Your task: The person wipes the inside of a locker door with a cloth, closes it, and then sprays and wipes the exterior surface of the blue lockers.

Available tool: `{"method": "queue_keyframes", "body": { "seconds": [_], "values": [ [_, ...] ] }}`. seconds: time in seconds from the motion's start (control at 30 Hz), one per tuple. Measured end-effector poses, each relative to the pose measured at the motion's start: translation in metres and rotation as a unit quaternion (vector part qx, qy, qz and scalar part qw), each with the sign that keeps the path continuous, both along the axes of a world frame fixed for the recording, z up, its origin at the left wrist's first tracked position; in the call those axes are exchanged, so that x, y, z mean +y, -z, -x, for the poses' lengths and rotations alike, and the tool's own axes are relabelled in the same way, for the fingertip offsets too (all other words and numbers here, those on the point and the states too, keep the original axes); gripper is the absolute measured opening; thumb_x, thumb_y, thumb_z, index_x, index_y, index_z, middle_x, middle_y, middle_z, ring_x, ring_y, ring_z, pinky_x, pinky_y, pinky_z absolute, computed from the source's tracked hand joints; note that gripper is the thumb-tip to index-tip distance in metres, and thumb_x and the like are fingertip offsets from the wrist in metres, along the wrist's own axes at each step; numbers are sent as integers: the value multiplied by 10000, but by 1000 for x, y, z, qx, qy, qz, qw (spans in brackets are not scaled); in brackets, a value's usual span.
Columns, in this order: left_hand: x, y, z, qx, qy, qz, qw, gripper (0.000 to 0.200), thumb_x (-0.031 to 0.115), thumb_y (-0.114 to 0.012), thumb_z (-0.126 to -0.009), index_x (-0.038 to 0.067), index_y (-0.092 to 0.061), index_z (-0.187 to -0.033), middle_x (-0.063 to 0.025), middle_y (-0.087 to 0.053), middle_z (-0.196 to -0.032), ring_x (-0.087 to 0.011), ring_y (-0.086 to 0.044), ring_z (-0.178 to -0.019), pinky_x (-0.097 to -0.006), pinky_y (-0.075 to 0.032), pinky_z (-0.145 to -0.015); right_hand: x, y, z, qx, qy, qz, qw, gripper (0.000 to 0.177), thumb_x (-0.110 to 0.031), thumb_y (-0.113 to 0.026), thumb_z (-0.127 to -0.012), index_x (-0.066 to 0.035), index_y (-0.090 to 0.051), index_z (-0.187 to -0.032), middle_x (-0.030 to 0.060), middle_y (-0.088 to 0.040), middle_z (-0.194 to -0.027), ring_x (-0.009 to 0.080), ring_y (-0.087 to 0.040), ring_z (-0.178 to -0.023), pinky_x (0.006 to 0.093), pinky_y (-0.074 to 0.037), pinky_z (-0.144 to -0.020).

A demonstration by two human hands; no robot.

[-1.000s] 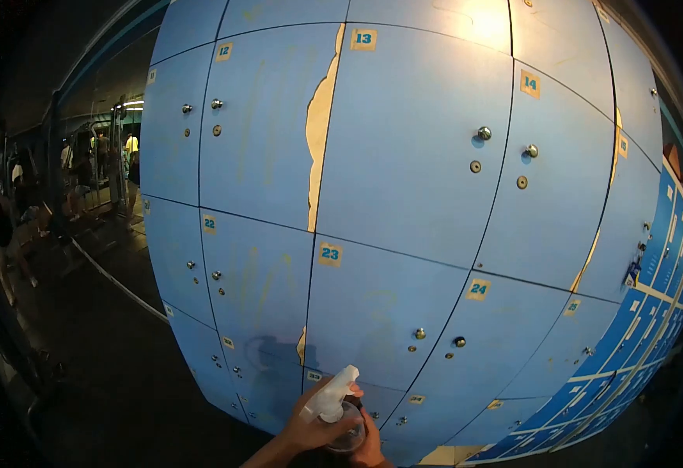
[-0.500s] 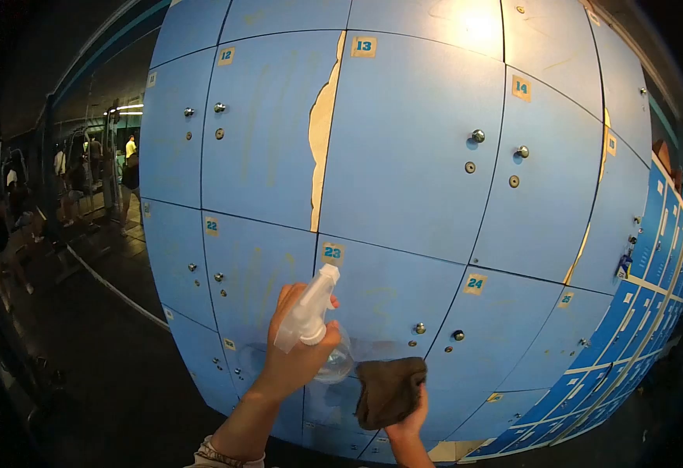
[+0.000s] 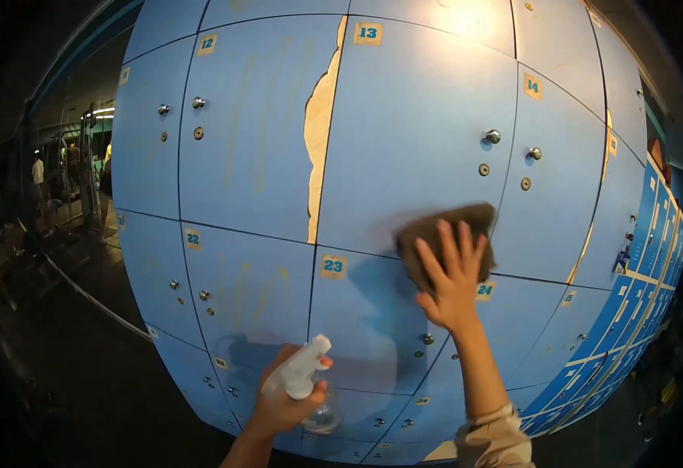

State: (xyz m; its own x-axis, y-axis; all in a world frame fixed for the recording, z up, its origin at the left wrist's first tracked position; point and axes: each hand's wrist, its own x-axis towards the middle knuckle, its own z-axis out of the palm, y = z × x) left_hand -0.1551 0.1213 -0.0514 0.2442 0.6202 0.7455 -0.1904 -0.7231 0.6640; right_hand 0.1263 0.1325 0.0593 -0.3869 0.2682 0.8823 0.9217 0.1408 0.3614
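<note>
My left hand (image 3: 283,398) is wrapped round the neck of a clear spray bottle (image 3: 302,373) with a whitish trigger head. It is held in front of the lower locker doors, its nozzle tilted up. With fingers spread, my right hand (image 3: 452,273) presses a dark brown cloth (image 3: 418,243) flat against the blue lockers. The cloth spans the seam between locker door 13 (image 3: 411,132) and locker door 23 (image 3: 357,312), near door 24. Its edge is smeared by motion. Yellowish streaks mark locker door 12 (image 3: 248,117) and locker door 22 (image 3: 240,296).
Round metal knobs such as the one on door 13 (image 3: 492,136) stick out. Blue laminate is torn along a pale strip (image 3: 319,140) beside door 12. More blue lockers (image 3: 622,320) run off to the right. At the left, several people stand in a dim gym area.
My right hand has gone up from below door 23 and now lays the cloth on the lockers. My left hand has lowered with the spray bottle.
</note>
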Motion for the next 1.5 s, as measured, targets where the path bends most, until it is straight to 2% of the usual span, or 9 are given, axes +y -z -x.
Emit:
{"method": "queue_keyframes", "body": {
  "seconds": [0.2,0.43,0.5,0.57,0.7,0.73,1.07,1.37,1.5],
  "values": [
    [22,-2,41,24,15,178,984,293,-1,-657,-722,43,-626,-1009,-28,-561,-954,-86,-522,-754,-247,-417,-639,80,-44,19,-55,103,-38,992,583,-536,-529,-810,-321,-466,-1348,9,-320,-1487,283,-256,-1378,629,-111,-1064],
    [55,-10,69,101,-56,119,986,264,13,-695,-685,43,-638,-941,-53,-602,-998,-160,-577,-926,-323,-451,-817,141,-245,29,-29,100,-310,945,529,-546,-524,-826,-348,-495,-1316,45,-358,-1460,310,-267,-1364,724,-114,-985],
    [65,2,76,109,-66,120,985,276,19,-704,-684,45,-637,-950,-47,-603,-981,-164,-577,-926,-323,-444,-820,114,-274,58,50,131,-228,963,515,-422,-494,-888,-225,-459,-1362,176,-281,-1476,387,-230,-1363,655,-179,-1047],
    [74,6,77,103,-62,136,983,286,25,-712,-682,48,-636,-958,-45,-606,-966,-164,-577,-927,-323,-438,-825,120,-295,56,94,179,-165,965,617,-581,-393,-868,-280,-383,-1406,148,-207,-1517,355,-106,-1412,713,-27,-1023],
    [82,9,76,82,-27,178,980,292,28,-717,-684,52,-634,-962,-46,-611,-954,-160,-574,-927,-318,-432,-831,132,-251,58,54,175,-216,959,590,-503,-424,-879,-215,-407,-1394,144,-258,-1500,356,-157,-1398,670,-75,-1049],
    [84,9,77,80,-15,182,980,290,26,-716,-685,53,-632,-962,-46,-611,-954,-159,-574,-927,-317,-431,-831,152,-231,41,-21,101,-325,940,524,-535,-526,-830,-324,-505,-1310,74,-382,-1443,327,-289,-1350,703,-118,-1001],
    [108,14,95,141,-8,150,979,284,9,-700,-685,62,-625,-954,-42,-603,-980,-152,-578,-884,-308,-448,-763,107,38,80,54,145,-13,988,567,-513,-554,-776,-335,-511,-1312,64,-360,-1465,328,-282,-1361,682,-72,-1026],
    [127,20,84,83,4,211,974,359,-29,-689,-680,37,-617,-1026,-46,-621,-987,-136,-568,-896,-305,-449,-773,179,-241,81,-15,52,-354,934,510,-477,-549,-808,-257,-552,-1268,98,-417,-1411,339,-311,-1334,705,-126,-990],
    [131,16,69,61,30,172,983,372,-44,-683,-658,28,-618,-1017,-50,-617,-981,-133,-563,-905,-297,-440,-791,170,-301,89,57,102,-289,950,561,-468,-432,-885,-177,-448,-1364,153,-323,-1465,338,-214,-1380,650,-95,-1050]
  ]
}}
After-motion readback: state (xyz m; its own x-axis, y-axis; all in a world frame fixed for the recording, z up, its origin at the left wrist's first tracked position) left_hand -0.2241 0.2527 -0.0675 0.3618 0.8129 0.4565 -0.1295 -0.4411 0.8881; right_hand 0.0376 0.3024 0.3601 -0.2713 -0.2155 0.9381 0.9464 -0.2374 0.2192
